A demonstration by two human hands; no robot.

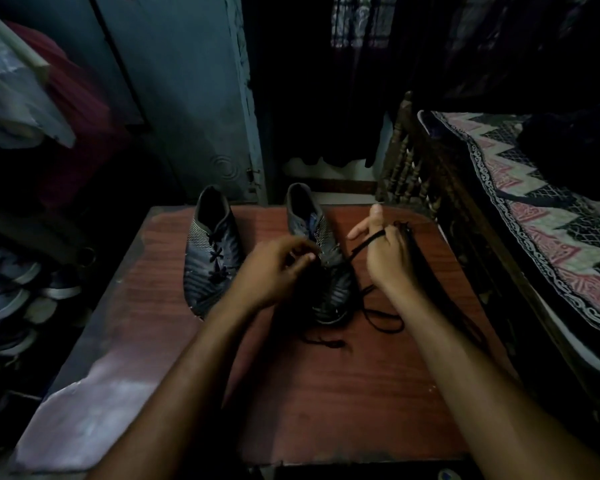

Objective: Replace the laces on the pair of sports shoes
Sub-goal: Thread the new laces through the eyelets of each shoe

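Setting: a dim room, the head camera looking down at a reddish wooden table where two dark sports shoes are standing side by side, toes pointing toward the person.
Left shoe: sitting on the left part of the table, well apart from both hands, a black lace crossing its eyelets.
Right shoe: standing near the middle of the table, its toe end partly hidden by the left hand; its upper eyelets are looking unlaced.
Left hand: hovering over the right shoe's front, fingers curling inward with thumb and fingertips meeting at the eyelets; it seems to be pinching the lace there, though the dark is making that hard to confirm.
Right hand: lifting beside the right shoe, middle fingers curling round the black lace, forefinger and thumb sticking out straight.
Lace path: running taut from the right hand down to the shoe, then lying in loose loops on the table just beside the toe.
Bed: standing along the right with a zigzag patterned cover.
Other shoes: piling on the floor at the left.
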